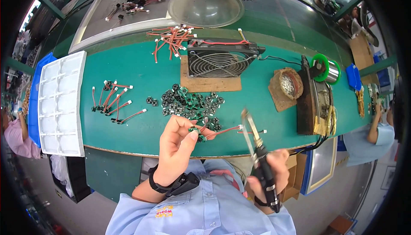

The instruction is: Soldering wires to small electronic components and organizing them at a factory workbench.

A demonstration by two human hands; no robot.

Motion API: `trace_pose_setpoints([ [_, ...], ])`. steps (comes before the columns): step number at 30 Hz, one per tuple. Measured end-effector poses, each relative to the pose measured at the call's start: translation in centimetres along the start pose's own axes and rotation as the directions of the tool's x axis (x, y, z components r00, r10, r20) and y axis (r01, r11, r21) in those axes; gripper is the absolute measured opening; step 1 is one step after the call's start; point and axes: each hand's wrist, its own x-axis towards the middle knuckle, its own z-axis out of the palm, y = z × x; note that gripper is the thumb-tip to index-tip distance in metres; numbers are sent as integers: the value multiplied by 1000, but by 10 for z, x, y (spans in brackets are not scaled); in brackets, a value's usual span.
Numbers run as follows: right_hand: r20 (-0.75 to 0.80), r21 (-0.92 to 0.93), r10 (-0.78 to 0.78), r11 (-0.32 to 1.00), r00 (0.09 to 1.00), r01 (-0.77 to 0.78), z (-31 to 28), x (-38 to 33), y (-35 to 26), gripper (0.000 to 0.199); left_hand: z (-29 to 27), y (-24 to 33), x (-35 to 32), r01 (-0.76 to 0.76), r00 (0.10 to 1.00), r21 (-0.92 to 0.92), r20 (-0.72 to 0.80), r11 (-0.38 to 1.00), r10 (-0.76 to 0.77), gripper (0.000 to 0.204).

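Observation:
My left hand (176, 145) is closed, pinching a small green circuit board (194, 130) between thumb and fingers. Red-and-black wires with a white plug (226, 131) run rightward from the board. In my right hand (279, 168) is a black-handled soldering iron (266, 175), its metal tip pointing up and away, a little blurred. A thin metal tube runs beside the tip. The tip is apart from the board. Another short wire lead (257, 131) lies behind the iron. Just beyond my left hand lies a heap of small black-and-green boards (188, 102).
Boards with wires attached (112, 102) lie left, near a white compartment tray (62, 102). Loose leads (173, 40) sit beside a black fan (220, 63). Rightward stand a bowl of solder bits (291, 84), a brown block (306, 102) and a green wire spool (329, 68).

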Motion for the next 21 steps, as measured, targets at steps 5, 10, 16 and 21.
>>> trace_pose_setpoints([
  [5, 126, 40, -105, 994, 986, 100, 1, -10, -1, 57, -4, -5, 2, -55, 996, 245, -56, 968, 71, 10],
  [10, 171, 39, -87, 996, 981, 82, 4, -1, -11, 51, -6, -10, 2, -167, 983, 432, -3, 886, 186, 9],
  [16, 179, 24, -89, 996, 980, 86, 5, 0, -12, 49, -8, -15, -3, -121, 988, 455, -32, 882, 152, 10],
  [21, 187, 19, -89, 996, 978, 87, 6, 1, -13, 47, -7, -16, -4, -127, 987, 450, -29, 884, 157, 10],
])
